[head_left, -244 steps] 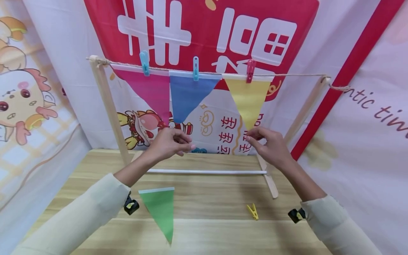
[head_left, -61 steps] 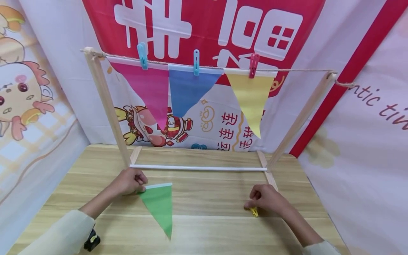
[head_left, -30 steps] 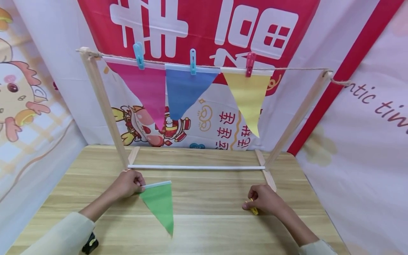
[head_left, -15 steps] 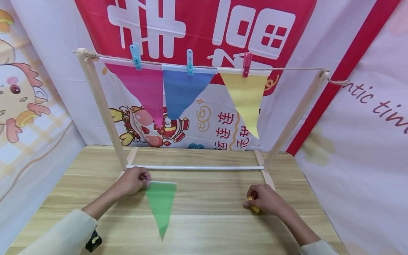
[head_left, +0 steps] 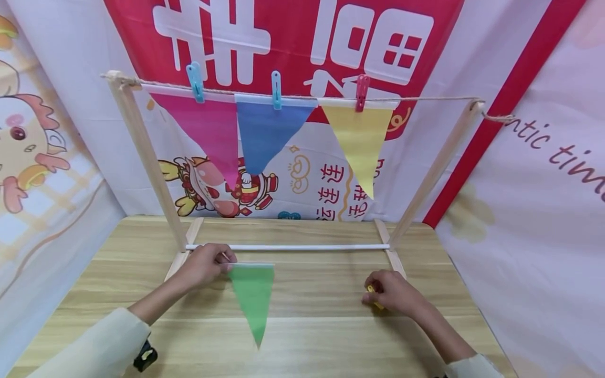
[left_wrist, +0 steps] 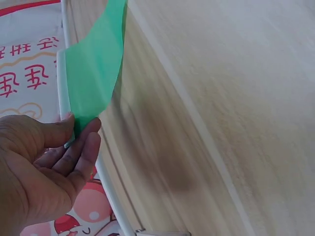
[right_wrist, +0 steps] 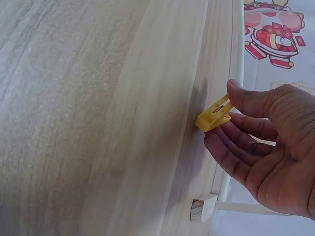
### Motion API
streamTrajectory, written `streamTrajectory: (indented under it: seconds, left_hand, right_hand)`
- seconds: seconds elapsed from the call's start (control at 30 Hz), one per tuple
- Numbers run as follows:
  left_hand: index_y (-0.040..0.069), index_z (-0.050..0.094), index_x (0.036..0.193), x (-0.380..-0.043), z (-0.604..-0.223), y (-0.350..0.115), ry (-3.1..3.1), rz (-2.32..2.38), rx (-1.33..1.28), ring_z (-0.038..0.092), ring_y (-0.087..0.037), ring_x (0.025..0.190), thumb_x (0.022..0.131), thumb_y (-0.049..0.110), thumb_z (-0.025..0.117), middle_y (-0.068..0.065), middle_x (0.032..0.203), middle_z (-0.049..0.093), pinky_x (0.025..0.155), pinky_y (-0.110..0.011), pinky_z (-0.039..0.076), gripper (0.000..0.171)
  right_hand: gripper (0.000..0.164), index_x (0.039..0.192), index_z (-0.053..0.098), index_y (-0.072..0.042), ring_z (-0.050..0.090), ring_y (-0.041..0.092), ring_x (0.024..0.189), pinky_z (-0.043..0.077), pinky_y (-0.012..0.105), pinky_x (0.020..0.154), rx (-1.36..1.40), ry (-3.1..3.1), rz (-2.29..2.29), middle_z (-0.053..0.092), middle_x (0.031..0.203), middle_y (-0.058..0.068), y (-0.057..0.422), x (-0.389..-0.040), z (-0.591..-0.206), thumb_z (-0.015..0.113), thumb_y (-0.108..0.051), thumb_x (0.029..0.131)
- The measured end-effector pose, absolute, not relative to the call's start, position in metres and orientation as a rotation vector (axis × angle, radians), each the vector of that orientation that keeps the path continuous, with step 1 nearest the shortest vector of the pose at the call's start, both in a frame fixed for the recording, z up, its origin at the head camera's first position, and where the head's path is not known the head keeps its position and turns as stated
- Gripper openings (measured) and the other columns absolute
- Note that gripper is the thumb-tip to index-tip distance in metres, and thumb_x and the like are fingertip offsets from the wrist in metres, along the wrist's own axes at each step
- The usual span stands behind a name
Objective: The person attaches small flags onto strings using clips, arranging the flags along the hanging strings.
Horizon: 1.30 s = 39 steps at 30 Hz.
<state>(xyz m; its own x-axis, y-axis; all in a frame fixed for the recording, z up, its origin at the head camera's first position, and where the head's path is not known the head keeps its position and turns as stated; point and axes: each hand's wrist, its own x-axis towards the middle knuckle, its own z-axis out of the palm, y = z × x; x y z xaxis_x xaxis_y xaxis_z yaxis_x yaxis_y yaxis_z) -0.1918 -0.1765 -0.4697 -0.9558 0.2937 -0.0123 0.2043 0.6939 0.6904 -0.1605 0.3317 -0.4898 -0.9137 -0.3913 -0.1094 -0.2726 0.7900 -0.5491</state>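
My left hand (head_left: 206,264) pinches the upper left corner of a green triangular pennant (head_left: 253,296) between thumb and fingers; the pennant hangs point down above the table, its white top strip level. In the left wrist view the green pennant (left_wrist: 96,64) bends away from the thumb. My right hand (head_left: 392,291) holds a yellow clothespin (right_wrist: 214,117) between thumb and fingers, low over the table at the right. Behind, a twine line (head_left: 425,98) carries a pink pennant (head_left: 208,123), a blue pennant (head_left: 271,128) and a yellow pennant (head_left: 357,131), each clipped by a clothespin.
The twine runs between a left wooden post (head_left: 146,157) and a right wooden post (head_left: 432,173). A white rod (head_left: 288,247) joins their feet low on the wooden table (head_left: 321,346). Printed cloth (head_left: 534,210) hangs close behind and at both sides.
Both hands have come down from the line. The left has picked up the green pennant from the table and moved it rightward; the right has taken up the yellow clothespin.
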Motion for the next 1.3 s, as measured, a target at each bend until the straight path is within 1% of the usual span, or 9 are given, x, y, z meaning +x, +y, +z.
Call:
streamTrajectory:
  seconds: [0.17, 0.37, 0.47, 0.67, 0.73, 0.93, 1.13, 1.23, 1.3]
  left_hand:
    - [0.003, 0.081, 0.109, -0.193, -0.461, -0.167, 2.733, 1.183, 0.423, 0.076, -0.016, 0.090, 0.101, -0.004, 0.077, -0.007, 0.098, 0.083, 0.074, -0.027, 0.066, 0.012]
    - [0.001, 0.082, 0.110, -0.194, -0.449, -0.152, 2.667, 1.280, 0.452, 0.080, -0.027, 0.089, 0.102, -0.002, 0.079, -0.009, 0.097, 0.083, 0.077, -0.041, 0.071, 0.009]
    - [0.001, 0.083, 0.109, -0.194, -0.443, -0.145, 2.659, 1.296, 0.462, 0.081, -0.029, 0.088, 0.103, 0.000, 0.080, -0.009, 0.095, 0.083, 0.077, -0.043, 0.072, 0.007]
    - [0.001, 0.083, 0.110, -0.196, -0.429, -0.133, 2.650, 1.333, 0.491, 0.083, -0.027, 0.089, 0.104, 0.004, 0.080, -0.010, 0.097, 0.085, 0.078, -0.042, 0.072, 0.008]
    - [0.002, 0.084, 0.110, -0.197, -0.423, -0.130, 2.652, 1.339, 0.499, 0.083, -0.027, 0.089, 0.104, 0.005, 0.080, -0.009, 0.097, 0.085, 0.077, -0.039, 0.072, 0.007]
    - [0.005, 0.084, 0.109, -0.202, -0.407, -0.118, 2.673, 1.321, 0.507, 0.081, -0.016, 0.081, 0.105, 0.008, 0.081, -0.006, 0.094, 0.085, 0.072, -0.030, 0.069, 0.006]
    - [0.006, 0.086, 0.108, -0.204, -0.391, -0.110, 2.678, 1.341, 0.556, 0.084, -0.021, 0.084, 0.103, 0.010, 0.084, -0.006, 0.093, 0.086, 0.073, -0.031, 0.071, 0.007]
    - [0.006, 0.086, 0.108, -0.205, -0.384, -0.106, 2.676, 1.327, 0.574, 0.083, -0.018, 0.083, 0.103, 0.012, 0.084, -0.005, 0.092, 0.086, 0.073, -0.032, 0.071, 0.008]
    - [0.005, 0.086, 0.109, -0.207, -0.380, -0.103, 2.652, 1.344, 0.588, 0.083, -0.019, 0.082, 0.104, 0.011, 0.084, -0.006, 0.093, 0.086, 0.072, -0.032, 0.070, 0.008]
  right_hand:
    - [0.026, 0.111, 0.081, -0.002, 0.061, 0.009, 0.083, 0.055, 0.026, 0.072, -0.542, 2.790, -0.792, 0.073, 0.092, -0.002, 0.329, -0.163, -0.482, 0.091, -0.022, 0.097]
    - [0.023, 0.115, 0.081, -0.002, 0.067, 0.012, 0.088, 0.059, 0.027, 0.074, -0.473, 2.781, -0.777, 0.077, 0.097, 0.001, 0.327, -0.169, -0.473, 0.088, -0.017, 0.100]
    - [0.022, 0.115, 0.080, 0.000, 0.069, 0.012, 0.089, 0.061, 0.029, 0.075, -0.509, 2.786, -0.765, 0.079, 0.098, 0.002, 0.327, -0.172, -0.468, 0.086, -0.016, 0.101]
    - [0.021, 0.118, 0.078, 0.002, 0.066, 0.011, 0.085, 0.058, 0.027, 0.072, -0.567, 2.818, -0.777, 0.077, 0.094, 0.002, 0.327, -0.178, -0.453, 0.083, -0.012, 0.103]
    - [0.021, 0.118, 0.078, 0.002, 0.065, 0.010, 0.084, 0.058, 0.026, 0.071, -0.572, 2.835, -0.781, 0.076, 0.093, 0.002, 0.326, -0.180, -0.447, 0.083, -0.012, 0.103]
    - [0.021, 0.119, 0.078, 0.000, 0.068, 0.011, 0.086, 0.061, 0.028, 0.074, -0.565, 2.865, -0.777, 0.078, 0.096, 0.003, 0.324, -0.188, -0.426, 0.081, -0.015, 0.105]
    - [0.026, 0.125, 0.075, 0.002, 0.070, 0.014, 0.088, 0.064, 0.033, 0.078, -0.543, 2.846, -0.780, 0.079, 0.100, 0.006, 0.322, -0.196, -0.404, 0.079, -0.016, 0.107]
    - [0.027, 0.127, 0.074, 0.004, 0.071, 0.016, 0.089, 0.065, 0.036, 0.079, -0.543, 2.836, -0.808, 0.079, 0.102, 0.008, 0.322, -0.198, -0.393, 0.078, -0.014, 0.107]
    - [0.027, 0.126, 0.074, 0.006, 0.073, 0.018, 0.090, 0.066, 0.038, 0.080, -0.563, 2.843, -0.821, 0.080, 0.102, 0.011, 0.322, -0.199, -0.386, 0.077, -0.012, 0.107]
